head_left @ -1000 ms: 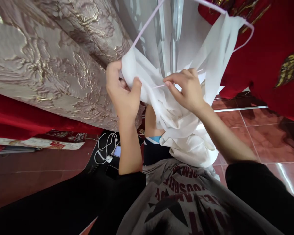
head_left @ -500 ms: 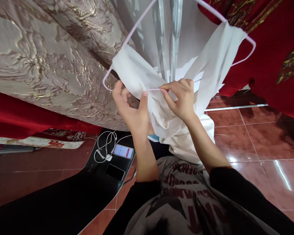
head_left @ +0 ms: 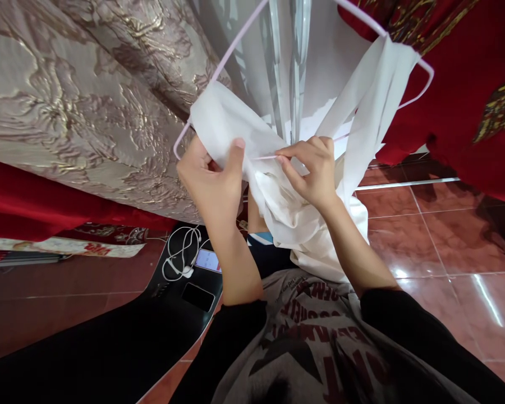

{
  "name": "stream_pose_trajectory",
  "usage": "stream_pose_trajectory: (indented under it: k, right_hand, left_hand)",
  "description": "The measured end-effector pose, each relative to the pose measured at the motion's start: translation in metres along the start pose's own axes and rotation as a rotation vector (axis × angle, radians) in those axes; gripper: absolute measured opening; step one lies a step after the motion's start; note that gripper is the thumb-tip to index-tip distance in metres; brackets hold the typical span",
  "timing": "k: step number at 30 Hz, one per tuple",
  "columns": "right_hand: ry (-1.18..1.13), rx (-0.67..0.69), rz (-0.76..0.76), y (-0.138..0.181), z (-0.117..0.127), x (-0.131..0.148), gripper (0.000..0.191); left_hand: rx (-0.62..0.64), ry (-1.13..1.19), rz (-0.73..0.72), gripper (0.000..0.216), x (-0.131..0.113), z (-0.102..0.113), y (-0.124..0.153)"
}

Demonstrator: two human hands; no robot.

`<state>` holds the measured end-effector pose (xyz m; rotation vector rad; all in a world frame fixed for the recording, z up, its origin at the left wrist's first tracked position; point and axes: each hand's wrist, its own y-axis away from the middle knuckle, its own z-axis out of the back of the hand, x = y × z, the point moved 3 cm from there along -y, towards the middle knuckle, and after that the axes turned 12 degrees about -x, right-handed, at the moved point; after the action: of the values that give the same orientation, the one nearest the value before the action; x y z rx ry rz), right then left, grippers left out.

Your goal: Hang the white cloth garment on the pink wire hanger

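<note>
A white cloth garment (head_left: 231, 115) hangs on a pale pink clothes hanger (head_left: 240, 38), its straps or edges looped over both shoulders of the hanger. My left hand (head_left: 212, 179) is closed at the left part of the cloth, thumb in front and the fingers curled behind, partly hidden. Between thumb and forefinger, my right hand (head_left: 309, 168) pinches the thin lower bar of the hanger near its middle. The rest of the white cloth droops in folds below my hands, down toward my lap.
Embossed beige-gold fabric (head_left: 67, 106) fills the left, and red fabric with gold patterns (head_left: 467, 95) hangs right. Shiny metal poles (head_left: 295, 73) stand behind the hanger. On a black seat (head_left: 151, 320) lie white earphones (head_left: 184, 252), a lit phone (head_left: 206, 259) and a dark phone (head_left: 197, 296).
My left hand has shifted left and closed on the cloth, its thumb rising over the front. The right hand stays almost in place on the hanger bar.
</note>
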<state>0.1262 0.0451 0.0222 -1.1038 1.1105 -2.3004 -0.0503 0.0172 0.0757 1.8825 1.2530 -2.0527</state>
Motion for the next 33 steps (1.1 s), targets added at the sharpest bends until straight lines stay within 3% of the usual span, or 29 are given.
stream_pose_trajectory:
  k: [4, 6, 8, 12, 15, 19, 24, 26, 28, 30, 33]
  right_hand:
    - [-0.019, -0.042, 0.024, -0.001, -0.001, 0.0, 0.037]
    - [-0.025, -0.063, 0.044, -0.001, 0.0, 0.001, 0.035]
    - [-0.024, -0.066, 0.059, -0.002, 0.002, 0.001, 0.035]
    - [-0.023, -0.052, 0.074, -0.004, 0.005, 0.001, 0.036]
    - [-0.021, -0.043, 0.066, -0.006, 0.007, 0.001, 0.035]
    - [-0.023, -0.035, 0.052, -0.006, 0.008, 0.0, 0.033]
    - [-0.001, 0.013, 0.012, -0.006, 0.007, -0.003, 0.036]
    - [-0.009, 0.03, 0.0, -0.007, 0.006, -0.002, 0.035]
    - [-0.023, 0.059, -0.017, -0.008, 0.005, -0.001, 0.034]
    - [-0.035, 0.098, -0.038, -0.01, 0.006, 0.002, 0.033]
    - [-0.095, 0.148, -0.032, -0.014, 0.016, 0.013, 0.03]
  left_hand:
    - [-0.1, 0.068, -0.072, 0.016, -0.001, -0.003, -0.008]
    - [-0.12, 0.152, -0.039, 0.016, -0.005, -0.004, -0.011]
    - [-0.08, 0.281, 0.106, 0.019, -0.011, -0.005, -0.016]
    - [0.078, 0.632, 0.579, 0.032, -0.024, -0.004, -0.028]
    - [0.148, 0.817, 0.658, 0.048, -0.03, 0.004, -0.041]
    - [-0.024, 0.743, 0.498, 0.047, -0.015, 0.024, -0.05]
    - [-0.35, 0.844, 0.587, 0.03, 0.039, 0.04, -0.024]
    - [-0.312, 0.786, 0.661, 0.024, 0.058, 0.033, -0.006]
    - [-0.195, 0.732, 0.701, 0.024, 0.065, 0.019, 0.012]
    - [-0.048, 0.691, 0.69, 0.027, 0.059, 0.001, 0.027]
    - [0.036, 0.711, 0.656, 0.029, 0.042, -0.019, 0.037]
